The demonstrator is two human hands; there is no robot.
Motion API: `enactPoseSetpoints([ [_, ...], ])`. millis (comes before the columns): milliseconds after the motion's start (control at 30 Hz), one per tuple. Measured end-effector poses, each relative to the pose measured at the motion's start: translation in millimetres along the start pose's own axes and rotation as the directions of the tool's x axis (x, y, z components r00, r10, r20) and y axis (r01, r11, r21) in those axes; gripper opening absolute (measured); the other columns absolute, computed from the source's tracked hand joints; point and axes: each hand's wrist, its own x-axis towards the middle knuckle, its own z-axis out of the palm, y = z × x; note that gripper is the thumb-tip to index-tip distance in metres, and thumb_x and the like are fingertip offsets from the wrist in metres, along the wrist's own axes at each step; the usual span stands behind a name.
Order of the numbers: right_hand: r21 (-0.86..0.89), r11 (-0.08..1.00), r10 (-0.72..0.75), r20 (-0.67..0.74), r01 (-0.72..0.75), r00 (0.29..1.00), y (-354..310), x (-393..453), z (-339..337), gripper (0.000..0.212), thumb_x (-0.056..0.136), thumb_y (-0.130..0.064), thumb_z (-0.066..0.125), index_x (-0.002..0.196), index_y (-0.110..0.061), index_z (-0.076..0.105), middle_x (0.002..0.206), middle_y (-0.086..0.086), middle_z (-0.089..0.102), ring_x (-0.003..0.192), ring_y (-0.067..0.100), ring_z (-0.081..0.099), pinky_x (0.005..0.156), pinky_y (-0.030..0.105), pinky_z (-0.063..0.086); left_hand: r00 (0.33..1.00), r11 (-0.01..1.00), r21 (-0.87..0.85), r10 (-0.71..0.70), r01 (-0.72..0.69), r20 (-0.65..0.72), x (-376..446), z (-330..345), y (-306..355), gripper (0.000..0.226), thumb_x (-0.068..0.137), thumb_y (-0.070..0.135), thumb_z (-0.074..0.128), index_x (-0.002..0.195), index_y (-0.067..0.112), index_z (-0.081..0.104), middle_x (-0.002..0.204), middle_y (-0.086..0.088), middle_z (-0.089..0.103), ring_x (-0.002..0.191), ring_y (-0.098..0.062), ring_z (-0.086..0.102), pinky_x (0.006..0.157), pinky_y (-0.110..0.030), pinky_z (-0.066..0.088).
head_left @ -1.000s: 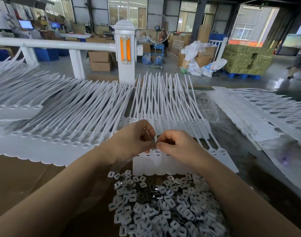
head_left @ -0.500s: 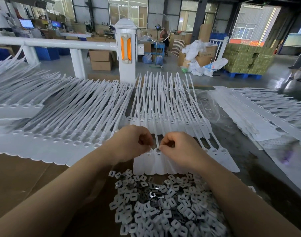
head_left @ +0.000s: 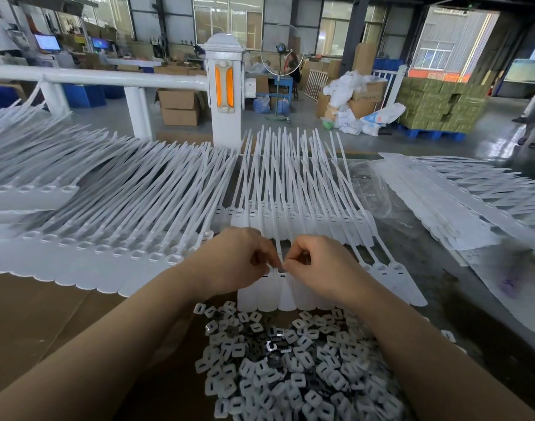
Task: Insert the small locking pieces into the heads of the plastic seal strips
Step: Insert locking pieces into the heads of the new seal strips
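Note:
A joined row of white plastic seal strips (head_left: 286, 291) lies in front of me, heads near my hands and tails fanning away. My left hand (head_left: 238, 262) and my right hand (head_left: 320, 265) meet fingertip to fingertip over one strip head. Both have curled fingers. The right hand's thumb and forefinger pinch a small locking piece (head_left: 282, 269) at that head's slot. The left hand's fingertips pinch the strip's stem just beside it. A loose heap of small white and metal locking pieces (head_left: 278, 369) lies between my forearms.
Big fans of white seal strips (head_left: 108, 226) cover the table's left, another row (head_left: 305, 217) lies behind my hands, and more (head_left: 460, 205) lie at the right. Brown cardboard (head_left: 32, 323) covers the near left. A white railing post (head_left: 225, 89) stands beyond the table.
Both hands have come down from just above the strips onto one strip head, staying fingertip to fingertip. The small piece between them is now at the head's slot.

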Motion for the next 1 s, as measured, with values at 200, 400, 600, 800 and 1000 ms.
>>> enactPoseSetpoints([
  [200, 0.020, 1.000, 0.000, 0.016, 0.000, 1.000, 0.3, 0.1, -1.9, 0.018, 0.090, -0.022, 0.066, 0.079, -0.036, 0.060, 0.075, -0.016, 0.062, 0.065, -0.008, 0.056, 0.053, 0.007, 0.037, 1.000, 1.000, 0.014, 0.027, -0.027, 0.013, -0.7, -1.1, 0.9, 0.024, 0.089, 0.013, 0.065, 0.103, 0.030, 0.074, 0.096, 0.012, 0.063, 0.084, 0.000, 0.060, 0.079, -0.018, 0.052],
  [400, 0.069, 0.997, 0.030, 0.011, -0.030, 1.000, 1.3, 0.5, -1.5, 0.015, 0.090, -0.023, 0.065, 0.083, -0.036, 0.060, 0.079, -0.016, 0.063, 0.070, -0.007, 0.057, 0.055, 0.009, 0.037, 0.995, 0.995, -0.003, 0.096, -0.096, -0.022, -1.1, -0.1, 4.4, 0.014, 0.086, 0.013, 0.070, 0.094, 0.024, 0.073, 0.087, 0.014, 0.062, 0.078, 0.001, 0.059, 0.073, -0.013, 0.049],
  [600, 0.134, 0.989, 0.071, 0.001, -0.070, 0.997, 0.2, 1.1, -3.0, 0.015, 0.093, -0.023, 0.064, 0.085, -0.035, 0.059, 0.089, -0.013, 0.066, 0.083, 0.002, 0.063, 0.065, 0.017, 0.046, 0.946, 0.949, -0.189, 0.284, -0.254, 0.154, -4.2, 9.1, 20.3, 0.015, 0.082, 0.019, 0.075, 0.094, 0.028, 0.077, 0.094, 0.018, 0.069, 0.081, 0.005, 0.060, 0.074, -0.008, 0.044],
  [800, 0.164, 0.984, 0.074, -0.007, -0.072, 0.997, 1.0, 0.4, -3.8, 0.009, 0.092, -0.021, 0.064, 0.089, -0.029, 0.064, 0.090, -0.011, 0.068, 0.086, 0.005, 0.063, 0.073, 0.022, 0.049, 0.922, 0.943, -0.151, 0.324, -0.296, 0.212, -5.9, 14.1, 24.3, 0.021, 0.085, 0.026, 0.073, 0.104, 0.036, 0.074, 0.096, 0.030, 0.061, 0.083, 0.017, 0.054, 0.074, -0.001, 0.036],
  [1000, 0.187, 0.981, 0.064, -0.017, -0.060, 0.998, 3.5, 1.0, -4.0, 0.006, 0.093, -0.020, 0.065, 0.091, -0.026, 0.066, 0.088, -0.010, 0.067, 0.085, 0.005, 0.063, 0.073, 0.021, 0.048, 0.912, 0.943, -0.173, 0.322, -0.285, 0.254, -6.1, 14.7, 26.8, 0.014, 0.085, 0.025, 0.072, 0.096, 0.033, 0.071, 0.093, 0.025, 0.058, 0.085, 0.013, 0.055, 0.075, 0.000, 0.036],
])
